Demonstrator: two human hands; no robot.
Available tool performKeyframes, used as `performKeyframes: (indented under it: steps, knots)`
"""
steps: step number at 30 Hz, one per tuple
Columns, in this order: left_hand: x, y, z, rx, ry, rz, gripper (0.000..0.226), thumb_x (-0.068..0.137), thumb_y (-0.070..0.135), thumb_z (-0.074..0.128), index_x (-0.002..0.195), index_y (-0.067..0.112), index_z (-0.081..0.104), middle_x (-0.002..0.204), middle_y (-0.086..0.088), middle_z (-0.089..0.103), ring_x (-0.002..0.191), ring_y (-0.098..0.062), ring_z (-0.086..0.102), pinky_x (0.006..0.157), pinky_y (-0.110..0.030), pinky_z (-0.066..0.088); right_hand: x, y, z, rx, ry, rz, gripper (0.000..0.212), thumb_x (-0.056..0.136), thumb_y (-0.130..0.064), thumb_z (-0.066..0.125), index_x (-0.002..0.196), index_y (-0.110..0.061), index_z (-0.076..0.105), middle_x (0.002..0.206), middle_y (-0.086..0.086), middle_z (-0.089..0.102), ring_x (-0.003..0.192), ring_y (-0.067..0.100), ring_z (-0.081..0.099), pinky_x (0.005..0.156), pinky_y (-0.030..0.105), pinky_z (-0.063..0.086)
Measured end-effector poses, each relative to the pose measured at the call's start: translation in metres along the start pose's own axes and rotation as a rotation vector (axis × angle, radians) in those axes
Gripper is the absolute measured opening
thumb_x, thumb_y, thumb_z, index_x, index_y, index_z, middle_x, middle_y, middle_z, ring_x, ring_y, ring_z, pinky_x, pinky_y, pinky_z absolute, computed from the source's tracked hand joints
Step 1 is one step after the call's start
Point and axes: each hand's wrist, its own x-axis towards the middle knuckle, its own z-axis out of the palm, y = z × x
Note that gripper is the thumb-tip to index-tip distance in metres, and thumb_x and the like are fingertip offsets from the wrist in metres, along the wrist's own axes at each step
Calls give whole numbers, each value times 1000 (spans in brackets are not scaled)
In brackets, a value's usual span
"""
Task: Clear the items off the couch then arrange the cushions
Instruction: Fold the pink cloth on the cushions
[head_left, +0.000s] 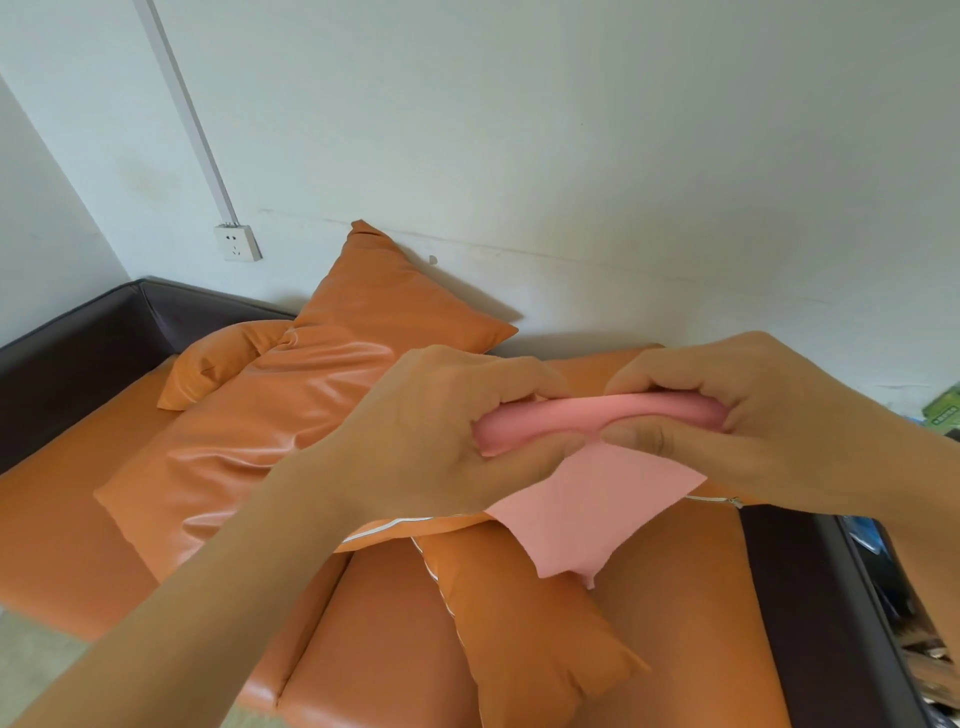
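pink cloth (597, 499): thin, matte, felt-like fabric, held in the air above the couch. its upper part is rolled or folded into a smooth tube running between the two hands; a flat, roughly square flap hangs below with straight cut edges and one small point at the lower corner.

left hand (441, 431): fingers curled over the top of the roll, thumb beneath, gripping its left end. right hand (769, 410): fingers curled over the right end, thumb pressed under the roll near the middle. the two hands sit close together, both clamped on the cloth.

cushions: a large orange cushion (249, 447) lies flat and wrinkled across the seat, glossy leather-like cover, white zip along its near edge. a second orange cushion (524, 623) lies partly under it, angled toward the viewer, also with a white zip line. a third orange cushion (395, 296) stands on a corner, leaning against the wall. a smaller orange cushion (218, 358) lies to its left, touching the large one.

couch (62, 530): orange glossy seat pads, dark brown low back and arm.

room: white wall (571, 130), scuffed; a white socket (238, 242) with a white cable duct (182, 104) rising from it. clutter at the right edge, indistinct.
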Motion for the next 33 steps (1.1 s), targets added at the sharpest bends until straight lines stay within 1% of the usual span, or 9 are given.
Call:
performKeyframes:
  steps: [2, 6, 11, 17, 21, 24, 27, 30, 33]
  knots:
    - [0, 0, 2, 36, 18, 20, 30, 82, 45, 69, 102, 22, 69, 74, 13, 64, 59, -3, 47, 52, -32, 42, -1, 1, 2, 6, -16, -14, 20, 91, -50, 48, 100, -41, 64, 74, -12, 65, 60, 8, 60, 48, 13, 41]
    - [2, -9, 7, 208, 11, 95, 25, 85, 42, 67, 100, 22, 69, 79, 13, 65, 60, -4, 35, 44, -36, 40, 2, 11, 9, -60, -19, 5, 28, 90, -59, 44, 102, -42, 62, 77, -13, 65, 67, 12, 62, 53, 27, 45]
    - [-1, -19, 12, 278, -35, 112, 21, 95, 32, 56, 91, 17, 70, 65, 8, 54, 55, -13, 33, 41, -39, 33, 4, 24, 21, -126, 45, 32, 38, 77, -62, 64, 107, -41, 58, 97, -26, 61, 92, 0, 57, 73, 20, 46]
    - [2, -14, 14, 284, -18, 117, 26, 96, 36, 52, 102, 17, 68, 66, 9, 58, 53, -12, 29, 39, -36, 32, 1, 28, 25, -193, 105, -4, 28, 92, -51, 44, 107, -34, 61, 82, -23, 57, 75, -5, 52, 65, 14, 39]
    - [7, -16, 20, 338, -25, 147, 32, 90, 47, 59, 101, 19, 69, 74, 11, 63, 52, -12, 29, 36, -32, 32, -4, 29, 27, -337, 73, 6, 41, 94, -55, 31, 101, -29, 62, 74, -17, 57, 66, 2, 48, 56, 23, 42]
    - [11, -20, 27, 334, -39, 158, 32, 95, 40, 51, 91, 16, 70, 64, 6, 58, 47, -15, 33, 34, -33, 30, -7, 34, 28, -376, 89, 8, 42, 92, -59, 34, 113, -31, 57, 90, -21, 59, 74, -1, 47, 57, 18, 39]
    - [13, -21, 32, 305, -80, 145, 39, 99, 40, 41, 90, 16, 70, 59, 5, 54, 45, -17, 36, 34, -34, 28, -11, 41, 34, -452, 158, -16, 44, 88, -55, 47, 117, -24, 56, 105, -16, 60, 82, -1, 41, 55, 24, 47]
    - [16, -21, 36, 306, -111, 155, 34, 100, 40, 42, 92, 20, 68, 59, 8, 52, 46, -15, 39, 35, -35, 30, -16, 47, 38, -452, 194, -54, 32, 93, -42, 46, 110, -19, 60, 91, -12, 58, 76, -4, 32, 45, 36, 47]
    - [20, -20, 40, 294, -131, 160, 38, 99, 48, 40, 101, 21, 67, 68, 11, 59, 50, -12, 44, 35, -33, 32, -20, 50, 38, -504, 232, -63, 35, 96, -37, 39, 104, -14, 64, 82, -6, 59, 66, 8, 48, 40, 38, 43]
